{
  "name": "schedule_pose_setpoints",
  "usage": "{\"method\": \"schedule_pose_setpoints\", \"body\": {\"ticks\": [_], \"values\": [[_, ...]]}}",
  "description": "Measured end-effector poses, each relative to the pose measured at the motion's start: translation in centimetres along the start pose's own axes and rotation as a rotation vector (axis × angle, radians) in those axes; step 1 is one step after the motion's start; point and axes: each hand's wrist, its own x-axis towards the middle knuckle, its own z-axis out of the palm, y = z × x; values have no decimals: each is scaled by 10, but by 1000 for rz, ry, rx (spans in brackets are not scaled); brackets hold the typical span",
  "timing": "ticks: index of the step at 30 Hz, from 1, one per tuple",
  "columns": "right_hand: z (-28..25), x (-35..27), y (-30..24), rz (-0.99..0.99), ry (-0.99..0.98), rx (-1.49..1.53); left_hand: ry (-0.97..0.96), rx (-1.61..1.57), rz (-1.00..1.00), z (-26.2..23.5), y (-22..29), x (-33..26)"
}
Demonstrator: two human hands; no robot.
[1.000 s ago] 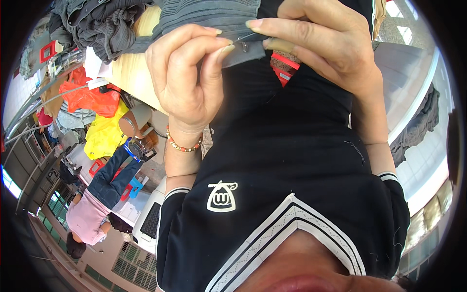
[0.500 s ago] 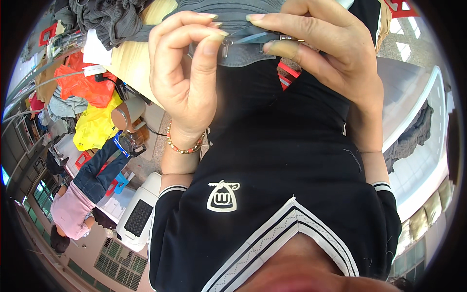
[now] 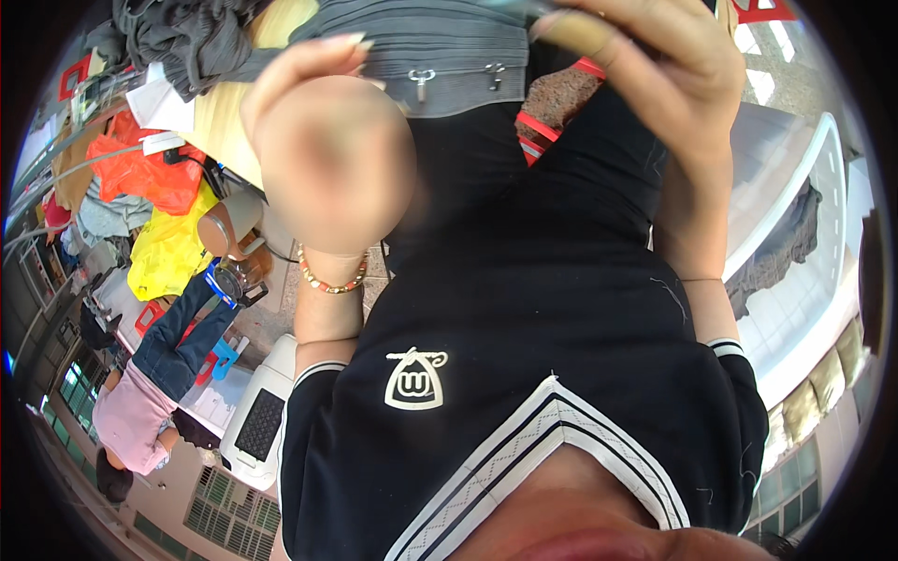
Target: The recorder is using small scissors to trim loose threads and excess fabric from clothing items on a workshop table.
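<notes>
The grey ribbed-knit fabric garment (image 3: pixel 449 42) lies between the hands; two silver metal fittings (image 3: pixel 421 84) sit near its edge, final securing unverifiable. Left hand (image 3: pixel 337 168), blurred, and right hand (image 3: pixel 664 70), half-curled: holds indeterminable.

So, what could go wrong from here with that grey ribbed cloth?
The grey ribbed cloth lies over the black clothing, its right edge beside a gap, so it could slip down there.
The metal fasteners sit exposed near the cloth's lower edge and might snag on fabric.
The beaded bracelet on the left wrist could catch the ribs if the left hand reaches farther over.
</notes>
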Motion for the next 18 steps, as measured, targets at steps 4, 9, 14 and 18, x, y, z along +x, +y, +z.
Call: {"method": "schedule_pose_setpoints", "body": {"ticks": [4,9,14,18], "values": [[-11,-16,20,173,178,155,-263,348,194,-13,-4,-3],[-10,-29,28,202,70,175,-326,479,276,-7,-4,23],[-16,-24,22,237,64,232,-343,409,333,8,-5,43],[-22,-26,24,297,50,474,-215,104,28,18,5,48]]}}
